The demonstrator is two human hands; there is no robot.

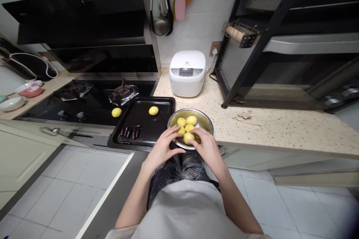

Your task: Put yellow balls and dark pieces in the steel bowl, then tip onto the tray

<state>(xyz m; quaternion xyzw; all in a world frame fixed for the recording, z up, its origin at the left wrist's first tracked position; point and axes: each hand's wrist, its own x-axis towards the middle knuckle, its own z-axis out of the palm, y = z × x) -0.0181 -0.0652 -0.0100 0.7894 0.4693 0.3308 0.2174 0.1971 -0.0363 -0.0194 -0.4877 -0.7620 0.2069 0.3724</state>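
Cupping one yellow dough ball (pixel 188 137) between both hands, left hand (pixel 164 147) and right hand (pixel 206 145), we held it at the steel bowl's (pixel 206 119) six o'clock rim, fingers closed around it. The black tray (pixel 146 127) lay at nine o'clock on the desk (pixel 266 127), within reach.

- Speckled beige stone countertop (pixel 275 125) along the white wall (pixel 206 15).
- Black glass hob (pixel 84 102) under a slanted black extractor hood (pixel 81 18), at the countertop's left end.
- White rice cooker (pixel 187 73) against the wall, at the back edge.
- Black metal rack (pixel 252 44) at the right.
- Pale grey tiled floor (pixel 64 190) below.
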